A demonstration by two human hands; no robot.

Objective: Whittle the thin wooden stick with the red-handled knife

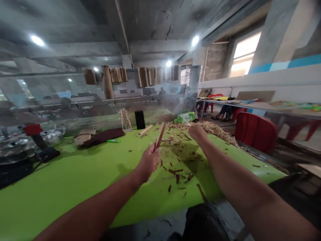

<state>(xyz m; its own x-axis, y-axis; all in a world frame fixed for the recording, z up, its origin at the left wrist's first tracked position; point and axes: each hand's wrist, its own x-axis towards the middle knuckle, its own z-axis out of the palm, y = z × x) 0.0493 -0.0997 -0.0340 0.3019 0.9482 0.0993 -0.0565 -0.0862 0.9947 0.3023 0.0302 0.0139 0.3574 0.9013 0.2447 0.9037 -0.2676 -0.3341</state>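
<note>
Raising our left hand (149, 163), forearm forward, we pinch a thin pale wooden stick (159, 135), its long axis tilted up and away, above the bright green tabletop (62, 187); the grip of our right hand (198, 133) we cannot tell.

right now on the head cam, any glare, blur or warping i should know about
In the head view, the window is blown out white, the ceiling lights flare, the wide lens bows the green table, and things behind the mesh screen are blurred.

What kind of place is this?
Probably a woodworking workshop: wood shavings heaped on a green-topped workbench, a wooden stick in the person's left hand, and brown bags hung along a perforated metal screen.
</note>
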